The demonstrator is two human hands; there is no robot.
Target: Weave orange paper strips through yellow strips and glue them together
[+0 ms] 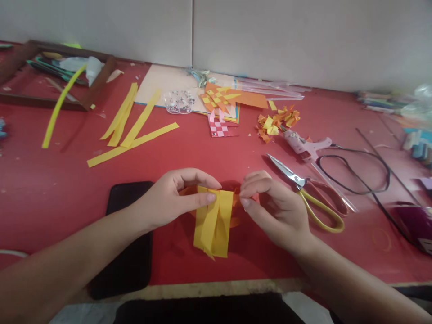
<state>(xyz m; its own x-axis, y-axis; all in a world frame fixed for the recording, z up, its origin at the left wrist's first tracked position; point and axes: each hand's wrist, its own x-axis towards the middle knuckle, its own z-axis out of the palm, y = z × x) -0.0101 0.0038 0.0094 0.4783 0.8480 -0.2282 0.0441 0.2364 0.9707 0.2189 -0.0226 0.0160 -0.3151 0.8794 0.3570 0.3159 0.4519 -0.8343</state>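
Note:
My left hand (172,198) pinches the top of a bundle of yellow paper strips (213,222) that hang down over the red table (50,189). Orange strips (235,202) run crosswise through the yellow ones. My right hand (270,204) is closed, its fingertips gripping the right end of an orange strip. Both hands meet near the table's front edge, with the strips between them.
A black phone (130,252) lies under my left forearm. Yellow-handled scissors (312,193) and a pink glue gun (307,146) with its black cord lie to the right. Loose yellow strips (131,130), woven paper pieces (221,101), paper scraps (276,121) and a wooden frame (40,101) sit further back.

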